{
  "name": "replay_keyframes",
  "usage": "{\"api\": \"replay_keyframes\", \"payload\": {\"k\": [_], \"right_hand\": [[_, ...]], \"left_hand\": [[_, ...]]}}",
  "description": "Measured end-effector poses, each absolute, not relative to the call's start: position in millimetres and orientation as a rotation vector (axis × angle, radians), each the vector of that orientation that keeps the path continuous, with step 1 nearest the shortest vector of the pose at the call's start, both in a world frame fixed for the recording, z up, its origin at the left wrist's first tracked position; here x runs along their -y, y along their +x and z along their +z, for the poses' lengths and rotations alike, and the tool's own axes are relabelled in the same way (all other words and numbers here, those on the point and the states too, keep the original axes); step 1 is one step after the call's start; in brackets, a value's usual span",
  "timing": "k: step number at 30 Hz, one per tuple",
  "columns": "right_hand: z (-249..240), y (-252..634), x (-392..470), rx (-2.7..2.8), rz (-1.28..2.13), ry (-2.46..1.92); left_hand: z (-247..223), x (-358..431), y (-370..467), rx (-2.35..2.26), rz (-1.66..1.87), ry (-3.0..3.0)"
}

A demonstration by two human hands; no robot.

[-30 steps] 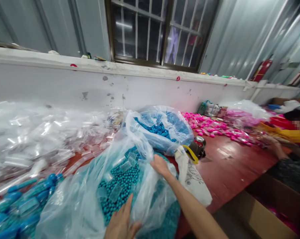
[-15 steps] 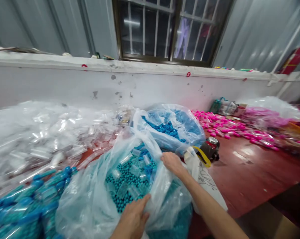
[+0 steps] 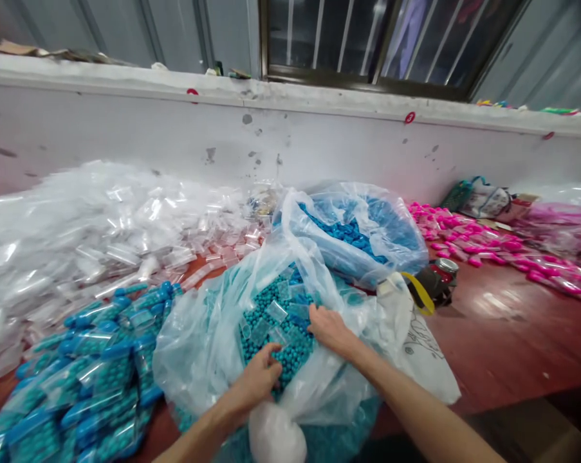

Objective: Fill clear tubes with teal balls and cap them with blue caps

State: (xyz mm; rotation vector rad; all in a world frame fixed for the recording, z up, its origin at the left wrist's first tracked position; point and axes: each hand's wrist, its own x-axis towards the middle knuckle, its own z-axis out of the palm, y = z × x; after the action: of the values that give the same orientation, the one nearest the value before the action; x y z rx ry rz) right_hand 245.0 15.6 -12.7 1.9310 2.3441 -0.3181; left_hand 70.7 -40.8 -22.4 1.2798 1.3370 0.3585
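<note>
A large translucent plastic bag stands open in front of me. Inside are many teal beads, with small clear plastic containers lying on top. My left hand hovers at the near side of the opening, its index finger and thumb apart over the beads. At the right side of the opening is my right hand, its fingers curled down by the containers. Whatever those fingertips grip is hidden. A white rounded bundle sits just below my left hand.
Filled bead containers with blue caps are heaped at left, below a pile of clear empty containers. Behind stands a bag of blue caps. Pink pieces, a dark jar-like object and a white marked sack lie rightward on the red table.
My right hand has left the bag's rim and reached in over the containers. My left hand has moved over the beads. The view has tilted down and shifted left.
</note>
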Motion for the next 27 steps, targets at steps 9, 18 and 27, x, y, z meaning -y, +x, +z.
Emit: {"api": "replay_keyframes", "payload": {"k": [9, 18, 27], "right_hand": [[-17.7, 197.2, -41.8, -2.658, -0.449, 1.926], [-5.6, 280.0, -38.9, -2.308, -0.245, 1.955], [-10.7, 196.5, -19.5, -2.428, -0.258, 1.748]], "left_hand": [[-33.0, -5.2, 72.8, -1.375, 0.867, 0.77], [-36.6, 0.9, 46.5, -1.541, 0.664, 1.073], [-38.9, -6.6, 36.1, -1.733, 0.718, 1.162]]}}
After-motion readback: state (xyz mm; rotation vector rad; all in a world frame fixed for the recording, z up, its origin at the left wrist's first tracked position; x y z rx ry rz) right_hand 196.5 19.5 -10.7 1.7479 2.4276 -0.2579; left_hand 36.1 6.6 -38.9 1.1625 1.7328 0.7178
